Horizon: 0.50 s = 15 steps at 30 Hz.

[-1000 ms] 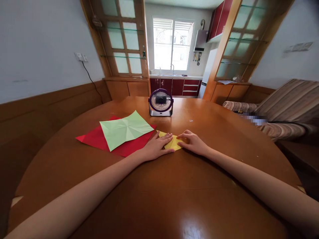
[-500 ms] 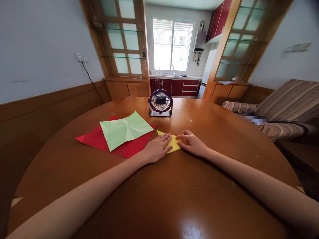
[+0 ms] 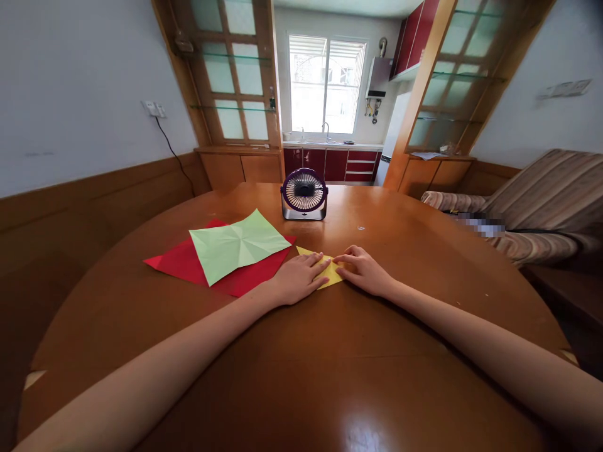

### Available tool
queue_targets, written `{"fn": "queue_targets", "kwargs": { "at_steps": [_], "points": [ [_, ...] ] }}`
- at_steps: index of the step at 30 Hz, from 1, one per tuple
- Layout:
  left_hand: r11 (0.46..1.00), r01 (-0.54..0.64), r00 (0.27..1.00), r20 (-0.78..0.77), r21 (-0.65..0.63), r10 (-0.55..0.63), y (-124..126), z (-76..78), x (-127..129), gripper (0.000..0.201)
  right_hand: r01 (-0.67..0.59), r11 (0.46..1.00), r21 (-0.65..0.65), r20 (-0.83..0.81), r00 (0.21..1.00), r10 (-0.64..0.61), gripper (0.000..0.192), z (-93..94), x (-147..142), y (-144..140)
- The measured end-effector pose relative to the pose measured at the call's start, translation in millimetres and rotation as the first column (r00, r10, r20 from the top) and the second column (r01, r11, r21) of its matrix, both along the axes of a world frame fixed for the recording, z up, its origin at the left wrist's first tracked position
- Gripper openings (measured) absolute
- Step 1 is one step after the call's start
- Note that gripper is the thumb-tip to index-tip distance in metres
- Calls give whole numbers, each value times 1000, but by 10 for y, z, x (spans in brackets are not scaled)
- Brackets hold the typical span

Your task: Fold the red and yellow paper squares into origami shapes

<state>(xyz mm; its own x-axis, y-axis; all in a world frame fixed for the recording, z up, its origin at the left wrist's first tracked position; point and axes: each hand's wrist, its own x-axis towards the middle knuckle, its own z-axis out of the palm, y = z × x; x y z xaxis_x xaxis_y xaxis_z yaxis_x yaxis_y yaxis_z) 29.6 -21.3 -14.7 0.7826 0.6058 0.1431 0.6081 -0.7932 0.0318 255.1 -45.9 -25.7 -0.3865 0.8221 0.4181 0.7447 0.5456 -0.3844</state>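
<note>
A small piece of folded yellow paper (image 3: pixel 333 277) lies on the table just right of centre, partly hidden under my fingers. Flat across its left part rests my left hand (image 3: pixel 301 277), palm down with the fingers outstretched. My right hand (image 3: pixel 365 270) is at the paper's right side, its bent index finger and thumb closed on the edge there. To the left of my left hand lies a light green sheet (image 3: pixel 240 242) with crease lines meeting at its middle. Beneath it is red paper (image 3: pixel 181 260), its corners sticking out on several sides.
A purple desk fan (image 3: pixel 304 193) stands upright beyond my hands on the round wooden table (image 3: pixel 301 376). A striped armchair (image 3: pixel 537 201) is at the right. Further back are kitchen cabinets (image 3: pixel 313 162) under a window.
My left hand's fingers have shifted slightly to the right over the yellow paper. My right hand and the other sheets stay nearly where they were.
</note>
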Motion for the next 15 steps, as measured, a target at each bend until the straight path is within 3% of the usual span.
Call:
{"fn": "queue_targets", "kwargs": {
  "at_steps": [6,10,13,15],
  "points": [
    [1000,14,1000,-26,-4,-14,24,24,6,53,10,1000,14,1,1000,-11,24,0,8,2],
    [998,27,999,-23,-62,-28,79,92,11,51,9,988,152,7,1000,-10,18,40,17,-70],
    [994,38,999,-20,-101,-40,116,162,16,50,-104,960,261,66,994,90,19,94,-23,-200],
    [991,49,999,-6,-123,-50,131,198,18,50,-227,943,243,149,969,195,21,123,-71,-292]
  ]
}}
